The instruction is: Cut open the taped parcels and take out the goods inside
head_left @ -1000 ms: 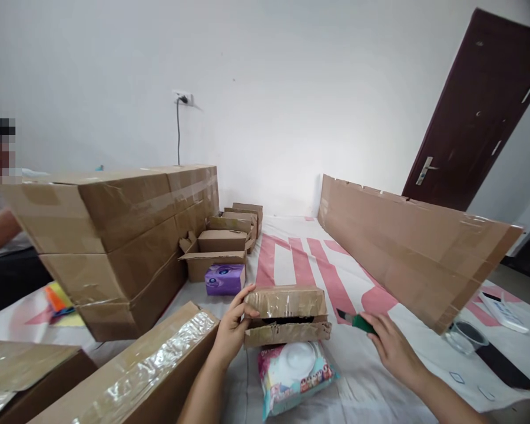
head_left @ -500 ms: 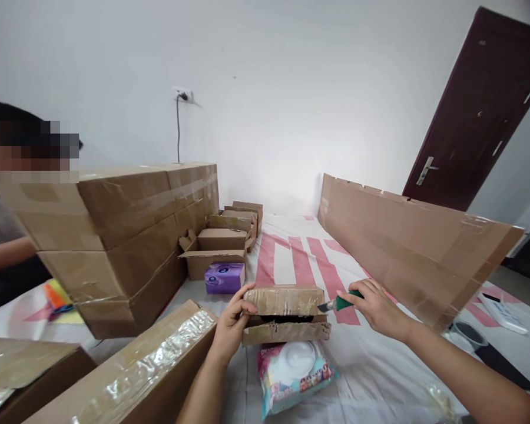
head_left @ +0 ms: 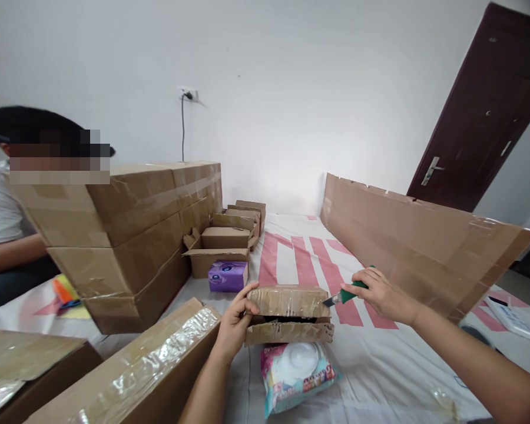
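A small taped cardboard box (head_left: 287,302) sits in front of me, with a dark gap along the side that faces me. My left hand (head_left: 238,315) grips its left end, thumb and fingers closed on the cardboard. In my right hand (head_left: 382,294) is a green-handled utility knife (head_left: 347,292), its blade out and pointing left at the box's right end. The blade tip is at or very near the box's edge; I cannot tell whether it touches. Right below the box lies a pack of wet wipes (head_left: 298,371) with a white lid.
A purple tissue pack (head_left: 228,277) stands before several open cardboard boxes (head_left: 218,259). Stacked cartons (head_left: 136,218) rise at left, with another person (head_left: 2,206) behind them. A long taped carton (head_left: 159,359) lies near my left arm. A cardboard panel (head_left: 397,235) stands at right.
My right hand and the knife have shifted slightly to the right and up relative to the box. My left hand keeps its hold. The view has turned a little, and the other person shows more.
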Tool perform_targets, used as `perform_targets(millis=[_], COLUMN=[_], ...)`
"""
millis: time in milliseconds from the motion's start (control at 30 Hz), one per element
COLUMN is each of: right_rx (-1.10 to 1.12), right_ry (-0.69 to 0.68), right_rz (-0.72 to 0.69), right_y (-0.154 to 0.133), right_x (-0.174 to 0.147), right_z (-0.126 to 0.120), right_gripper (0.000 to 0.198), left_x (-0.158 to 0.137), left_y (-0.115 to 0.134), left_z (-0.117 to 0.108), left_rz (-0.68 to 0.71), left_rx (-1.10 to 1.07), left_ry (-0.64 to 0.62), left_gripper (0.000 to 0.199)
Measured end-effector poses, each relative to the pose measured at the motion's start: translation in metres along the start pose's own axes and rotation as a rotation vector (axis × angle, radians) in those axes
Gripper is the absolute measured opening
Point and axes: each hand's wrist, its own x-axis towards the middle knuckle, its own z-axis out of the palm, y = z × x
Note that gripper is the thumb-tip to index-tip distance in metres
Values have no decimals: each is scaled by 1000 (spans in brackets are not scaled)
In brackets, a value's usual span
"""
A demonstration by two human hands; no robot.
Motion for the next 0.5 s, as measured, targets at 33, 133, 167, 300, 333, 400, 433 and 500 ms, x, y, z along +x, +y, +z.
perform_targets(millis=[33, 133, 167, 300, 333, 400, 433, 500], right_rx=[4, 40, 54, 95, 105, 130, 150, 213], right_ry=[-1, -2, -3, -11, -16, -11, -3, 9], right_rz=[10, -8, -20, -52, -58, -60, -57, -43], right_y=[1, -1, -3, -13, -15, -18, -19, -21], right_x=[0, 2, 3, 11, 12, 13, 13, 11], right_z=[0, 2, 3, 7, 8, 11, 12, 15], right_gripper=[51, 52, 53, 52, 51, 49, 48, 44], left_x=[0, 0, 0, 0, 0, -1, -1, -2], left_y=[0, 0, 0, -1, 0, 0, 0, 1], left_z=[0, 1, 2, 5, 5, 5, 5, 4], left_rz=[1, 3, 4, -3, -6, -8, -9, -11], left_rx=[-6, -19, -22, -33, -36, -39, -39, -37], left_ry=[-2, -10, -11, -10, -10, -6, -4, 3], left_gripper=[20, 20, 20, 22, 23, 23, 24, 24])
